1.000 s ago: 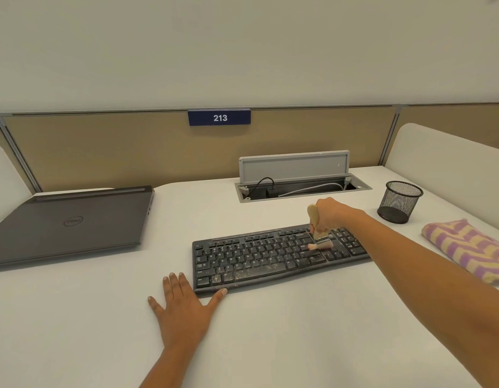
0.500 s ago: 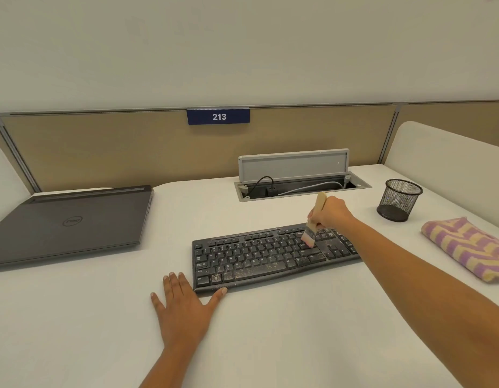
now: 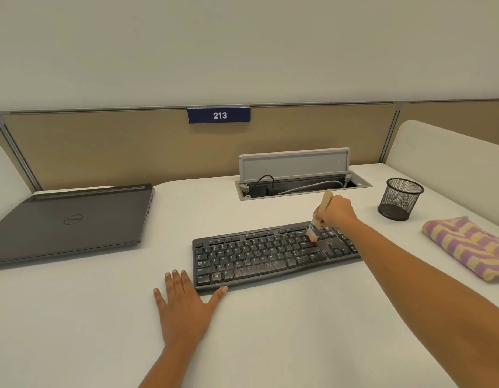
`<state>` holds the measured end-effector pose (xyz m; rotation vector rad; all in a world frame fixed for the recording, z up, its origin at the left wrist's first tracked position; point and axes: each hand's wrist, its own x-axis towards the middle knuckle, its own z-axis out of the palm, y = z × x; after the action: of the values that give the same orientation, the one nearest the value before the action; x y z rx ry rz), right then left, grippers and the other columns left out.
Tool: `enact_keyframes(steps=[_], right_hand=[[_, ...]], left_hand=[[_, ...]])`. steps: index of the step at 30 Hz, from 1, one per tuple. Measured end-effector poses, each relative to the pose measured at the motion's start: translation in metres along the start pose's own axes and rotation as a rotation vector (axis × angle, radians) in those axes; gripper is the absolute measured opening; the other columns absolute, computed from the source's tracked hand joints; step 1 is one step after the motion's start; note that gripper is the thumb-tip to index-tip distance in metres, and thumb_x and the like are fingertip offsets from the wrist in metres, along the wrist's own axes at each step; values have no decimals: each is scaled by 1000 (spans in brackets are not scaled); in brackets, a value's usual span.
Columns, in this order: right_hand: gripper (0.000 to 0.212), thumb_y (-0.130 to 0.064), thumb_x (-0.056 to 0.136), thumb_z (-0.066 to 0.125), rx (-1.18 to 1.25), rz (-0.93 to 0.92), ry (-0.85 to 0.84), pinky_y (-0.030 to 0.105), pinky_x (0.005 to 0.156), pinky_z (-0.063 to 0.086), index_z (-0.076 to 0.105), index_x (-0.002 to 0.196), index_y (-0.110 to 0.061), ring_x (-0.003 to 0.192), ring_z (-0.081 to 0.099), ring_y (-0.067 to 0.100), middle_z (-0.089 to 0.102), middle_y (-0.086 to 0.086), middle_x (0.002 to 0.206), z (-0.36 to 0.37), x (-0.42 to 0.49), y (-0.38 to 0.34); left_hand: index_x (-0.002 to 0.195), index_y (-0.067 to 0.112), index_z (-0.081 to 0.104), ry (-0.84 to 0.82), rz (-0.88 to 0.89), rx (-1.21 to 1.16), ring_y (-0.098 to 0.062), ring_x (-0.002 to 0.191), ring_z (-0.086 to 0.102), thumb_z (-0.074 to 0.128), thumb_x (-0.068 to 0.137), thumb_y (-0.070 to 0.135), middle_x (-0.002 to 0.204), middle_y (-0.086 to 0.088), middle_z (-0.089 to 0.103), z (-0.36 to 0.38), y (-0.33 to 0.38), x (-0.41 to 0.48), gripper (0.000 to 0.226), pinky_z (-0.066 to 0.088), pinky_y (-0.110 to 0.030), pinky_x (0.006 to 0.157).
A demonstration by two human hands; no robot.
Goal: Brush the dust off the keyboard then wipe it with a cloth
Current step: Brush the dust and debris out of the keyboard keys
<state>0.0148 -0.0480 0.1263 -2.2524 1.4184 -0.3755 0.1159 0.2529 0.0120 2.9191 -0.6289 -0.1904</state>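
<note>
A white desk (image 3: 270, 345) is taking up most of the view, with a tan partition (image 3: 116, 149) standing along its far edge. A closed dark laptop (image 3: 72, 222) is lying at the far left of the desk, well apart from everything else. The black keyboard (image 3: 259, 253) is sitting in the middle of the desk, slightly angled, and pale dust specks are showing across its keys, thickest along the near rows around the space bar. Behind it, a grey cable hatch (image 3: 294, 163) is standing with its lid raised, and 2 cables are lying in the recess. A folded cloth (image 3: 469, 247) with purple and yellow stripes is lying at the right edge of the desk, well apart from the keyboard. A black mesh pen cup (image 3: 400, 200) is standing upright between the hatch and the cloth. A blue plate (image 3: 219, 115) reading 213 is sitting at the partition's top edge. The left hand (image 3: 184, 306) is resting flat on the desk at the keyboard's near left corner, fingers straight and spread, its thumb tip touching the front edge. The right hand (image 3: 336, 211) is reaching over the keyboard's right end, fingers curling round the wooden handle of a small brush (image 3: 319, 217) and holding it tilted, handle pointing up and away. Its pale bristles are touching the keys in the upper right part of the keyboard.
</note>
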Motion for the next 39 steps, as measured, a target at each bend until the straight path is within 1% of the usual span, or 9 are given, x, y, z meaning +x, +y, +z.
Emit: enact_keyframes(steps=[5,10,14,23,26,31,34,36,39], right_hand=[[29,-16,90,60,-80,-29,6,18,50,35,58,110,5,78,50,20,54,10,91,-3,-3,-1],[28,-18,95,50,-9,-145,3,25,59,43,63,103,5,84,61,25,64,15,96,5,-15,-14],[24,-18,93,53,242,-224,-95,29,70,49,64,106,-1,81,56,17,62,12,95,18,-32,-34],[16,-13,84,66,495,-503,-412,5,51,39,70,100,-10,67,50,-1,63,-4,86,51,-91,-98],[15,-10,81,70,549,-582,-484,8,59,45,72,95,-7,73,56,3,70,2,93,64,-106,-113],[16,-8,78,73,446,-684,-556,11,68,48,73,93,-5,74,59,5,72,8,95,86,-117,-120],[16,-10,78,73,366,-701,-563,1,54,41,74,94,-6,65,54,-1,71,3,86,89,-114,-115],[17,-12,79,73,323,-698,-583,2,48,38,74,95,-7,59,52,-3,65,-6,74,85,-111,-112],[17,-11,80,71,230,-715,-623,7,51,41,74,96,-7,61,52,1,66,0,77,72,-106,-110]], left_hand=[[152,8,4,2,21,-1,-19,147,-8,-41,30,83,161,-7,2,-1,1,0,150,-5,-46,116],[152,9,5,0,39,9,-18,147,-9,-42,30,83,161,-4,2,0,0,0,151,-5,-47,116],[153,10,5,6,53,15,-18,147,-9,-42,31,83,161,-3,3,1,0,1,149,-5,-48,116],[152,9,3,8,19,4,-19,147,-10,-37,36,85,161,-5,1,1,0,-1,145,-6,-52,115],[152,5,2,1,-18,0,-22,147,-10,-39,33,85,160,-9,1,-2,1,-2,148,-5,-53,114],[151,4,1,-11,-44,-7,-23,146,-12,-40,29,85,160,-11,1,-4,1,-3,152,-5,-54,114],[151,3,1,-12,-58,-5,-23,147,-11,-39,29,85,160,-10,1,-4,1,-3,153,-6,-55,114],[151,3,1,-10,-60,-6,-23,147,-10,-34,33,87,160,-10,2,-3,1,-3,149,-6,-55,113],[151,3,1,-14,-59,-5,-23,147,-9,-31,36,87,160,-11,2,-4,1,-3,146,-6,-55,113]])
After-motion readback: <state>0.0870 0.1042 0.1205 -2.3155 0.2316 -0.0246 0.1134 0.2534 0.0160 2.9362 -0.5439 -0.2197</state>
